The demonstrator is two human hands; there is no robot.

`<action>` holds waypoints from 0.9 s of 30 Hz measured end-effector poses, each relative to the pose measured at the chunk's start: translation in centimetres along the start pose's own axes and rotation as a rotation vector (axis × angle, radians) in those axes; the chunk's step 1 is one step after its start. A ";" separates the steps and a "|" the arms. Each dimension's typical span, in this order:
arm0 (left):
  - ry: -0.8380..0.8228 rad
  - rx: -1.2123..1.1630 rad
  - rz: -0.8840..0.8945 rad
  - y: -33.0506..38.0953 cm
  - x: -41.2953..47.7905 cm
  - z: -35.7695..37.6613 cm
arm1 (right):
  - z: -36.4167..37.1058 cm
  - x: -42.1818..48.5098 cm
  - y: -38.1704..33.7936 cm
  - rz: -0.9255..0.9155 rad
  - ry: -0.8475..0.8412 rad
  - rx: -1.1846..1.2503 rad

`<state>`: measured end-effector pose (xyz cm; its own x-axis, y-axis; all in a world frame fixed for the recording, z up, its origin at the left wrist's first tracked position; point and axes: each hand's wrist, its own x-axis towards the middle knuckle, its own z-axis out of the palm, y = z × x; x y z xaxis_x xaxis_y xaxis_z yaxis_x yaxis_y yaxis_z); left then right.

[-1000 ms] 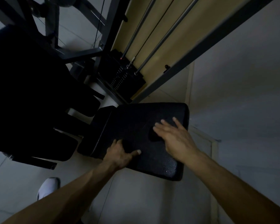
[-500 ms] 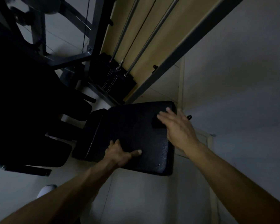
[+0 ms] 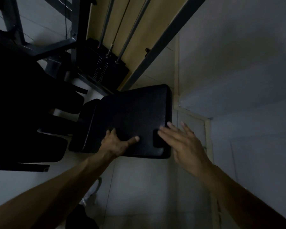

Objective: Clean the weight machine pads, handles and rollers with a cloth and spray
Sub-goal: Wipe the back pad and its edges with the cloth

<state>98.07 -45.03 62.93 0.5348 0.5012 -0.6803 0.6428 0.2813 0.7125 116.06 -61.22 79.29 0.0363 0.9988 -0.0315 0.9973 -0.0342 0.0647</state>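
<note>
The black seat pad (image 3: 132,116) lies tilted, left hand (image 3: 116,144) gripping its near edge with the thumb on top, right hand (image 3: 183,144) flat and straight-fingered at its right corner (dark patch beneath unclear), weight stack (image 3: 104,65) behind.

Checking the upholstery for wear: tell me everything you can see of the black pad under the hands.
The black pad is a thick rectangular cushion with rounded corners and a grainy, vinyl-like cover. The left hand grips its near edge, thumb on top; the right hand lies flat at its right corner over a darker patch, perhaps a cloth.
</note>
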 end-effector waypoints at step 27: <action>0.036 0.088 0.060 -18.3 4.9 -6.7 | 20.6 12.0 -17.7 -0.123 -0.486 -0.106</action>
<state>85.27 -42.23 47.74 0.5547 0.5447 -0.6290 0.6569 0.1773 0.7328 100.10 -49.37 57.20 -0.0305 0.8632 -0.5040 0.9850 0.1116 0.1314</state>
